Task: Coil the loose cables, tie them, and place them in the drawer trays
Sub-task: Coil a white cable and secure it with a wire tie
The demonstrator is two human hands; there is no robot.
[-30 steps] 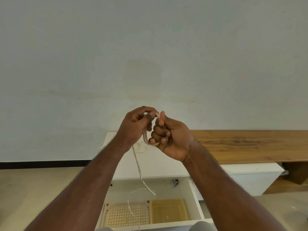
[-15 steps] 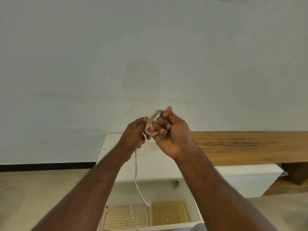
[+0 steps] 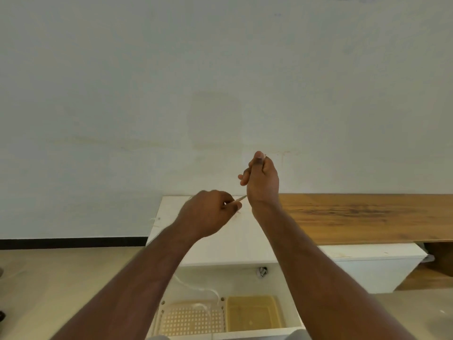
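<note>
Centre of frame: right hand (image 3: pixel 261 179) raised against the pale wall, fingers curled into a fist, presumably round the coiled part of the white cable (image 3: pixel 239 199), though the coil itself is hidden inside the grip. Just below and to its left: left hand (image 3: pixel 208 213), fingers curled, pinching a short taut run of the same cable that stretches up toward the right wrist. Lower centre: a slack white tail, most likely this cable's free end, emerging beside the left forearm, trailing into the open drawer (image 3: pixel 245 278) and draping over the perforated cream tray (image 3: pixel 191 320). To the right of that tray, touching it: a solid yellow tray (image 3: pixel 252 312), holding nothing visible. Behind the drawer: white cabinet top (image 3: pixel 169 212), adjoined at right by a wooden board (image 3: pixel 355 217).

Progress, judged from this arrangement: coiling of one cable under way, not complete, since a fair length hangs loose. Tie not yet visible; no strap or band discernible anywhere in view. Neither tray seen to contain a finished bundle. Remaining: winding in the slack, binding the coil, setting it in a tray. Other cables, if any, largely out of view; a faint pale strand near the left edge of the cabinet top too indistinct to identify.
</note>
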